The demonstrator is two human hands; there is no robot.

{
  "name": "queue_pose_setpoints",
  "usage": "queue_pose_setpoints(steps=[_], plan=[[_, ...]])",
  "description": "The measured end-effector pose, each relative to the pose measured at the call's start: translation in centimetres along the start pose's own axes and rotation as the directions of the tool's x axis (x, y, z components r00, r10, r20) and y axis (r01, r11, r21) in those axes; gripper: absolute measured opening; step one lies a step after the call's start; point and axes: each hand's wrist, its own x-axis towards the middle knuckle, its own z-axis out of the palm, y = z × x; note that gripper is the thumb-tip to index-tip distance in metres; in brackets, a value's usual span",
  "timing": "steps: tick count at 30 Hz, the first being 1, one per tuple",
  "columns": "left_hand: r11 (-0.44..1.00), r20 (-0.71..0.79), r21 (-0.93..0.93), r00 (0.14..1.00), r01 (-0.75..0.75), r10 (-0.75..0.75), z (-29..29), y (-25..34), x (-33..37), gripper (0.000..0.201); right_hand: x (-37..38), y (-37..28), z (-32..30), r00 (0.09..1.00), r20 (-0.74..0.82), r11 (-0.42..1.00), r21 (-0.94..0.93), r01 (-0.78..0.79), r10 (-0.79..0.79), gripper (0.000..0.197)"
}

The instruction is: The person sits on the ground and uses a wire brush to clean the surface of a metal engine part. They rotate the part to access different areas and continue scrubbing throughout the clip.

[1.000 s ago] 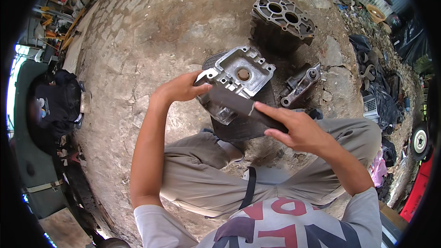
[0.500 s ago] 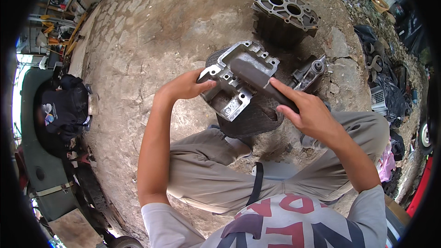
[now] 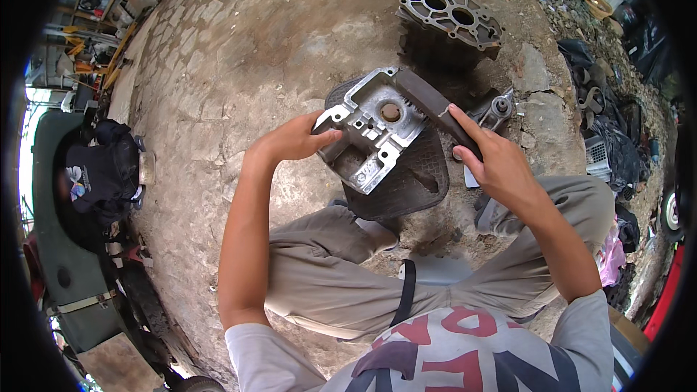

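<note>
My left hand [image 3: 294, 138] is closed on the left end of a silvery metal engine casting [image 3: 346, 154], thumb on top. The casting is tilted, its open side facing up, with hollow pockets, bolt holes and a round brownish opening. My right hand [image 3: 501, 167] is wrapped round the handle of a dark wire brush [image 3: 421, 94]. The brush's long head lies along the casting's right edge, with bristles partly showing beneath it. Under the casting is a dark textured rubber mat [image 3: 414, 192] with a torn hole.
A large dark engine housing [image 3: 450, 18] stands beyond the casting. A smaller metal part [image 3: 499, 107] lies right of the brush. At the far right are black plastic bags [image 3: 613, 149] and a white crate [image 3: 597, 156]; to the left, a dark green vehicle body part [image 3: 69, 247].
The wire brush has moved right across the casting to its right edge, uncovering the pocket with the round opening. My left hand and the casting stay nearly in place.
</note>
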Motion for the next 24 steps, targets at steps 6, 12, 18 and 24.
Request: queue_pose_setpoints(steps=[6,12,18,24], plan=[[1.000,0.024,-0.017,1.000,0.011,-0.010,-0.2,-0.1,0.0,0.067,-2.2,-4.4,0.1,0.922,0.330,0.975,0.161,0.155,-0.201,0.074],[0.987,-0.117,0.111,0.984,-0.119,0.132,0.3,-0.5,-0.6,0.073,0.3,-0.3,-0.8,0.990,0.135,0.998,0.054,-0.041,0.033,0.071],[0.954,-0.152,0.163,0.949,-0.251,0.276,0.4,0.3,-0.3,0.076,-0.8,-1.0,0.1,0.988,0.152,0.981,0.194,-0.001,-0.029,0.072],[0.942,-0.146,0.152,0.936,-0.299,0.321,0.8,-0.7,-0.1,0.075,-1.3,-3.1,-0.2,0.898,0.378,0.974,0.117,0.195,-0.225,0.073]])
